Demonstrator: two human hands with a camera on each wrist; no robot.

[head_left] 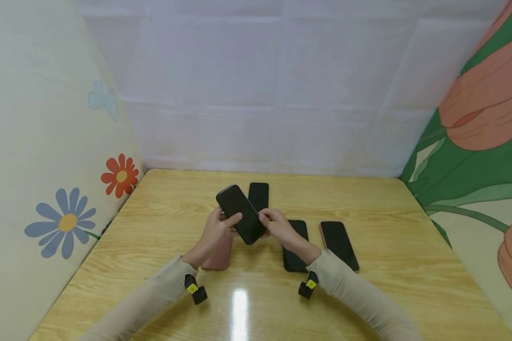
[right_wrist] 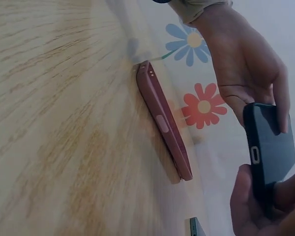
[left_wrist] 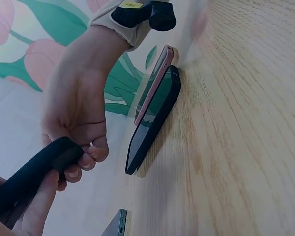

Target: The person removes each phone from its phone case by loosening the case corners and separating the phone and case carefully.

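A phone in a black case [head_left: 244,218] is held tilted above the table between both hands. My left hand [head_left: 222,227] grips its left long side, thumb across the dark face. On the opposite side, my right hand [head_left: 277,226] pinches the edge. An oval cutout shows in the side of the black case [right_wrist: 255,155] in the right wrist view. Below the left hand lies a mauve-pink phone case [right_wrist: 162,118]. Near the right forearm lie a black-cased phone [head_left: 293,259] and a pink-edged phone [head_left: 340,244]. How the held phone sits in its case is unclear.
Another dark phone [head_left: 260,192] lies farther back on the wood-grain table [head_left: 187,199], partly behind the held one. A pale cloth [head_left: 260,94] hangs along the back edge. Flower-printed cloths flank the table on both sides. Each wrist wears a small black camera [head_left: 196,290].
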